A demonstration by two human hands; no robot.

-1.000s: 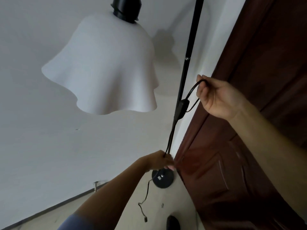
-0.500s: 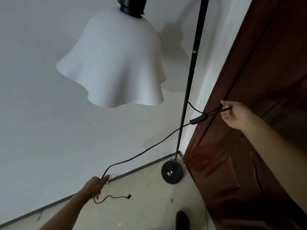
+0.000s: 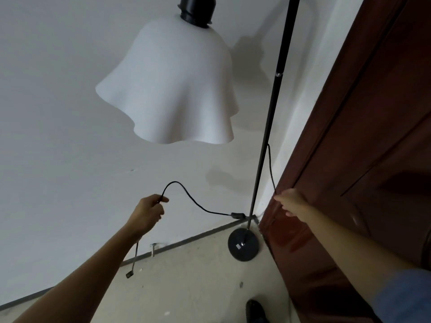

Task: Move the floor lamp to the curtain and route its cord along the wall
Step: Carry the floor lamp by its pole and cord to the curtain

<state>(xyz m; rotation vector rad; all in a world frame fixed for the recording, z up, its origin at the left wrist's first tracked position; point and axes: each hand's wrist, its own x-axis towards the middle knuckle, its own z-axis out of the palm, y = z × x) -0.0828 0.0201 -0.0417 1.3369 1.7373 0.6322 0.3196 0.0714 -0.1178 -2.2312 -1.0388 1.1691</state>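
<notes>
The floor lamp stands in the corner, with a thin black pole (image 3: 268, 127), a round black base (image 3: 243, 245) on the floor and a wavy white shade (image 3: 172, 89) hanging to the left. Its black cord (image 3: 186, 194) leaves the pole, drops to my right hand (image 3: 288, 201), passes an inline switch (image 3: 238, 215) near the pole's foot, then arcs up to my left hand (image 3: 147, 213). Each hand is closed on the cord. The plug end (image 3: 129, 274) dangles below my left hand. No curtain shows in this view.
A dark red-brown wooden door (image 3: 363, 159) fills the right side, close to the base. A white wall (image 3: 58, 136) with a grey skirting strip (image 3: 186, 240) runs left from the corner. A small metal doorstop (image 3: 153, 249) sticks up by the skirting. A black shoe (image 3: 255, 310) is at the bottom.
My right hand has dropped lower along the door, bringing the inline switch down near the pole's foot. My left hand has risen and moved right, so the cord now arcs and the plug dangles.
</notes>
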